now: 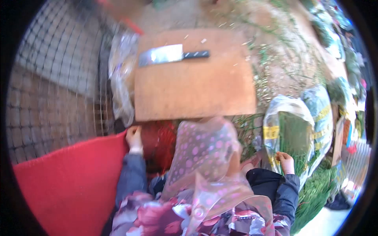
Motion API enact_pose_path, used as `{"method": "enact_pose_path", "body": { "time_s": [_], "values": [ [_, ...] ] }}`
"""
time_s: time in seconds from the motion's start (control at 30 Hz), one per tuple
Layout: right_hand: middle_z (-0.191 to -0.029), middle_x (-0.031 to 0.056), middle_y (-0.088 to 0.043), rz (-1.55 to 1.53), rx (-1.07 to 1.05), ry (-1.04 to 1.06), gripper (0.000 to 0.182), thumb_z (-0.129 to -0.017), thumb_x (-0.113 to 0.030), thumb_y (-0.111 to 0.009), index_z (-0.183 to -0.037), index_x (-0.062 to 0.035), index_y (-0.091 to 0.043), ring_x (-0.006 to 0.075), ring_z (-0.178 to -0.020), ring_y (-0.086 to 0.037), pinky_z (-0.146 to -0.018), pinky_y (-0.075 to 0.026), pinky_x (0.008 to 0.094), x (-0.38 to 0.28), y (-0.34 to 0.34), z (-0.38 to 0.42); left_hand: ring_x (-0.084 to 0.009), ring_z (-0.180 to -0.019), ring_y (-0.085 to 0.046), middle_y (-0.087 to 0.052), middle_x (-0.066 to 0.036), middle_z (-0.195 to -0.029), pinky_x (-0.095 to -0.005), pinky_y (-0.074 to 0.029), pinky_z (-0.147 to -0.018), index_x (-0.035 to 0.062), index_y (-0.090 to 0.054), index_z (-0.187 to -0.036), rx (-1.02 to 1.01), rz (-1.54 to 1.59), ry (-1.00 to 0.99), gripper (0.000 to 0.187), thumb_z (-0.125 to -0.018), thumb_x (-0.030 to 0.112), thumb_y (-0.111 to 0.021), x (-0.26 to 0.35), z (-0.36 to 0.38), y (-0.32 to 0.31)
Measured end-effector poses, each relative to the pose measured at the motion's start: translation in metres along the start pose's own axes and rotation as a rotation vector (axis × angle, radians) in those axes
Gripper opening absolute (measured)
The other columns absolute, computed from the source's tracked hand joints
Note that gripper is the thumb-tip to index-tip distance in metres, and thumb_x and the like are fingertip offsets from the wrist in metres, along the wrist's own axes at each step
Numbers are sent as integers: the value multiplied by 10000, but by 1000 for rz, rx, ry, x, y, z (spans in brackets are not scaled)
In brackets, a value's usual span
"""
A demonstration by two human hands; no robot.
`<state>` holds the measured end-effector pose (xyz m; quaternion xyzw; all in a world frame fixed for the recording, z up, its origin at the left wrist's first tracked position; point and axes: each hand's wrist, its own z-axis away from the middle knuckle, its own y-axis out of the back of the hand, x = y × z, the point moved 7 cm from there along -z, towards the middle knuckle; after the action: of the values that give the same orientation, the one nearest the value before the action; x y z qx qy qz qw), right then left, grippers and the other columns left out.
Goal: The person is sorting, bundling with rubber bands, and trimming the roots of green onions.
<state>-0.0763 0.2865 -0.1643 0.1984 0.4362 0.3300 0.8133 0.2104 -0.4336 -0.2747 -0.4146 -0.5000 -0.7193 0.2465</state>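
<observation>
My left hand (134, 137) is closed at the upper corner of a red cloth (75, 181), which spreads out to the lower left. On the right, my right hand (286, 162) is closed at the edge of a clear plastic bag (271, 135) holding green stalks; the small thing between its fingers is too blurred to name. Ahead lies a wooden board (195, 90) with a cleaver (161, 55) on it, its black handle pointing right. A dotted plastic apron (204, 145) covers my lap between the hands.
Black wire mesh (59, 70) stands at the left. Crumpled clear plastic (124, 82) lies beside the board. Cut bits and green stalks litter the ground on the right. Another bag of greens (319, 114) and a pile of long green stalks (315, 192) are at the right.
</observation>
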Motion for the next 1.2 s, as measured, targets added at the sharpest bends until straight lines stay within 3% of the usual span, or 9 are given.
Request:
{"method": "enact_pose_path", "body": {
  "time_s": [0.13, 0.27, 0.47, 0.6, 0.63, 0.83, 0.9, 1.0, 1.2],
  "values": [
    [-855, 109, -718, 120, 78, 45, 221, -873, -200, -640, -996, -31, -714, 144, -773, -672, -726, -522, 290, -19, 1, 10, -116, -821, -570, -631, -45, -926, -252, -473, -764, 35, -616, -886, -341, 415, -281, 52, -868, -7, -590, 206, 65, 2],
    [-878, 140, -704, 214, 137, 181, 311, -844, -350, -642, -967, -77, -728, 273, -819, -682, -772, -525, 347, -48, 6, 28, -110, -767, -584, -632, -52, -949, -265, -492, -721, 41, -601, -843, -739, 534, -440, 115, -857, -67, -562, 299, 57, -81],
    [-928, 153, -695, 121, 79, 84, 407, -846, -474, -578, -1019, -133, -721, 316, -884, -663, -824, -507, 375, -14, 10, 27, -142, -662, -597, -637, -53, -711, -287, -492, -649, 35, -645, -799, -786, -4, -491, 14, -798, 47, -639, 289, -21, -279],
    [-969, 136, -700, 97, 74, 50, 397, -855, -454, -574, -1060, -143, -711, 303, -923, -660, -849, -496, 362, -5, 18, 37, -192, -590, -602, -611, -93, -648, -326, -484, -577, 44, -649, -783, -441, 31, -683, 41, -770, 80, -662, 258, -103, -351],
    [-985, 66, -717, 118, 49, 15, 292, -900, -295, -597, -1087, -99, -706, 168, -919, -663, -845, -494, 281, -5, 20, 41, -190, -574, -597, -613, -91, -648, -331, -481, -559, 45, -644, -768, -439, 68, -569, 28, -769, 70, -657, 255, -108, -357],
    [-989, 74, -713, 120, 43, -46, 309, -907, -308, -594, -1101, -94, -701, 173, -903, -662, -834, -491, 285, -8, 33, 55, -164, -432, -514, -562, -63, -581, -316, -411, -399, 28, -599, -774, -534, 44, -484, 21, -767, 34, -618, 292, -67, -343],
    [-983, 74, -714, 93, 33, -63, 313, -908, -313, -595, -1103, -92, -701, 173, -899, -661, -833, -490, 285, -8, 34, 53, -135, -404, -471, -553, -44, -569, -291, -358, -367, 34, -595, -743, -821, 222, -69, 25, -761, 18, -598, 310, -21, -341],
    [-976, 76, -714, 86, 36, -75, 311, -904, -311, -605, -1100, -91, -702, 164, -899, -657, -840, -487, 284, -1, 33, 49, -112, -394, -441, -551, -32, -571, -275, -315, -348, 45, -591, -723, -769, 165, -79, 56, -764, 6, -587, 318, -16, -350],
    [-981, 91, -711, -97, 98, 13, 238, -889, -172, -623, -1055, -19, -698, 140, -882, -647, -839, -499, 280, 12, 34, 53, -217, -707, -634, -684, -92, -796, -357, -511, -647, 59, -687, -922, -474, -17, -293, 194, -766, 172, -667, 307, -73, -389]
  ]
}}
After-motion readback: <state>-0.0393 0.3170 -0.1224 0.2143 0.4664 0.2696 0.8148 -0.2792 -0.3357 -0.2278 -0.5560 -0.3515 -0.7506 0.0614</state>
